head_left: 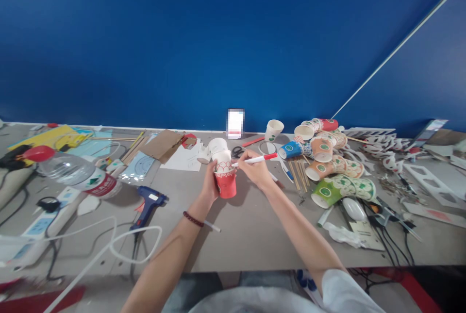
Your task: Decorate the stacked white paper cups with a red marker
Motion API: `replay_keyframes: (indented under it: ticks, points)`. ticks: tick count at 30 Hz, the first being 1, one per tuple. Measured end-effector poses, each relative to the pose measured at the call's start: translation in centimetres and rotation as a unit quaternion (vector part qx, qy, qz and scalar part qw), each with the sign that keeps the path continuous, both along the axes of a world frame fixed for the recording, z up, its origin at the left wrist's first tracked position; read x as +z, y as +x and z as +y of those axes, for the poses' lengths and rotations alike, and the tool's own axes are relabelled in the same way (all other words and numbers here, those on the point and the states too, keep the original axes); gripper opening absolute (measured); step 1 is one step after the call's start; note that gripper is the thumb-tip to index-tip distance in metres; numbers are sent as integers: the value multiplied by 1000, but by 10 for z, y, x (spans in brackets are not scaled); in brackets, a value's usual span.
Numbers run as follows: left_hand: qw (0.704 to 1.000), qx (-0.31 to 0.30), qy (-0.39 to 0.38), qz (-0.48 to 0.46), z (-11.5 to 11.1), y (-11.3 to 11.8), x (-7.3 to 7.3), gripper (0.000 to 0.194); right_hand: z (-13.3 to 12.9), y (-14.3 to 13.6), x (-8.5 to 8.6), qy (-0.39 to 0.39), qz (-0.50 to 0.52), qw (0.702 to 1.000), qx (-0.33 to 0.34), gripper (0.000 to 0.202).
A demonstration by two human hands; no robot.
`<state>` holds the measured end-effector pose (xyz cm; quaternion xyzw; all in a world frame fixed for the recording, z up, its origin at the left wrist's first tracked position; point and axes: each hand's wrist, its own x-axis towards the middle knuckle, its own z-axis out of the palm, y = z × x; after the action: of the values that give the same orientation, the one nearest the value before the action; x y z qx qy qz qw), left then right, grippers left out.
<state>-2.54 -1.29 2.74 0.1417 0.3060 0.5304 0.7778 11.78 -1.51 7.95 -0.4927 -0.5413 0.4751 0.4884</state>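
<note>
My left hand point(210, 183) is wrapped round the side of a red paper cup point(226, 187) held upright. Above its rim rises a white paper cup point(223, 165) bearing red scalloped lines, with another white cup point(217, 146) on top. A white marker with a red end point(262, 158) is pinched in my right hand point(252, 167), its tip close to the scalloped lines; whether it touches the cup I cannot tell. Behind my right hand lie black-handled scissors point(238, 151), partly hidden. A single white cup point(274, 130) stands farther back.
Patterned paper cups point(322, 150) lie in a pile to the right, near wooden sticks point(300, 177). On the left are a blue glue gun point(148, 202), a lying water bottle point(85, 177), and a power strip point(45, 228) with loose cables. A phone point(236, 123) leans against the blue wall.
</note>
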Motion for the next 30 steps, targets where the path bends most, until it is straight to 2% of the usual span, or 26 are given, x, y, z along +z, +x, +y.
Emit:
replay_keyframes:
  ticks: [9,13,20,30]
  points:
    - [997,-28,45,-58,-1,-1,-4,49,4,0,-3,-20,73,997,-22,9]
    - [997,-34,32,-60,1,-2,-6,49,3,-1,-1,-1,65,998,-5,7]
    - [998,-3,-24,-57,2,-1,-6,45,0,-1,-1,0,23,1000,16,7]
    - [998,-1,-33,-54,3,-1,-8,42,-2,-1,-5,8,-2,1000,27,7]
